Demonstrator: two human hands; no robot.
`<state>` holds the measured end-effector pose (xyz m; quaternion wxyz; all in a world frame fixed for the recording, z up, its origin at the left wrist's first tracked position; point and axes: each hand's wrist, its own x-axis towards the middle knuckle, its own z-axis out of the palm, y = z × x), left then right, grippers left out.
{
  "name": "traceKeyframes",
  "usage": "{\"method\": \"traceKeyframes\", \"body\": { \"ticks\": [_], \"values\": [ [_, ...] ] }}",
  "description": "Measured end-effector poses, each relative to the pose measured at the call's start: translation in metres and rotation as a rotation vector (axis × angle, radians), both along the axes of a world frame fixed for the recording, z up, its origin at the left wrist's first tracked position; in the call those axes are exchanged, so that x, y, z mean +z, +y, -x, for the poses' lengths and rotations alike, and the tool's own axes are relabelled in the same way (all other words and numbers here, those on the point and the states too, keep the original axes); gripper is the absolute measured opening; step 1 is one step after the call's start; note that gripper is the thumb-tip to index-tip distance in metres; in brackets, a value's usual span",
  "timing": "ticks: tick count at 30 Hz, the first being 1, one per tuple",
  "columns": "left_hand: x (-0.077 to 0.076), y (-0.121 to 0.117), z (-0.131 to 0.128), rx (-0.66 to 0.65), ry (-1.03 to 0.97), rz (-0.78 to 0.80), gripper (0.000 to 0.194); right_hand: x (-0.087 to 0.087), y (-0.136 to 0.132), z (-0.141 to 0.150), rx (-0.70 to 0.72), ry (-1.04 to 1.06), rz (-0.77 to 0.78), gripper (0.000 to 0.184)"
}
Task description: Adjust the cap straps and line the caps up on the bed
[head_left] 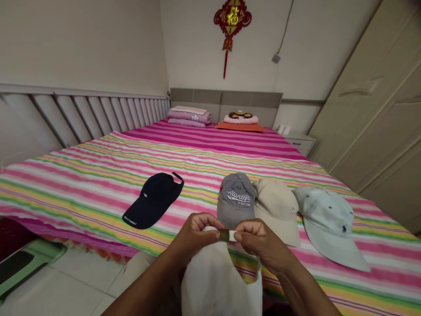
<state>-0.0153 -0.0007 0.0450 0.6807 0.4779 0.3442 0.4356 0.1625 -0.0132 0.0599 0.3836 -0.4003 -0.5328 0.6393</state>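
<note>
— At the foot of the bed (98, 184), what's in hand?
— A white cap (220, 276), held low in front. The left hand (194, 235) and right hand (258, 241) both pinch its back strap (228, 235) at the buckle — adjusting it, I'd judge.
— What does that call for?
— Steady fingertips, small pulls.
— Any containers?
— None. Four caps lie on the sheet: navy cap (153, 199), grey cap (236, 199), beige cap (278, 208), pale blue cap (329, 224).
</note>
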Motion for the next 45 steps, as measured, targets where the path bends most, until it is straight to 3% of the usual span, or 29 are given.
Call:
{"method": "traceKeyframes", "body": {
  "ticks": [10, 15, 24, 29, 38, 45],
  "values": [
    [-0.005, -0.002, -0.008, -0.029, -0.239, 0.221, 0.027, -0.016, -0.002, 0.003, 0.038, 0.124, 0.075, 0.029],
    [-0.007, -0.002, -0.010, -0.033, -0.266, 0.229, 0.026, -0.013, -0.004, 0.005, 0.013, 0.072, 0.056, 0.028],
    [-0.015, 0.001, -0.010, 0.031, -0.169, 0.131, 0.028, -0.009, -0.004, 0.005, -0.028, -0.028, -0.004, 0.030],
    [-0.016, -0.003, -0.006, -0.044, -0.121, 0.057, 0.034, -0.011, -0.006, 0.007, -0.008, 0.085, 0.045, 0.026],
    [-0.018, -0.004, -0.009, 0.034, 0.016, -0.120, 0.018, -0.011, -0.007, 0.006, 0.089, 0.294, 0.211, 0.020],
    [-0.024, -0.003, -0.005, -0.117, -0.019, -0.212, 0.027, -0.012, -0.007, 0.006, 0.008, 0.316, 0.123, 0.026]
  ]
}}
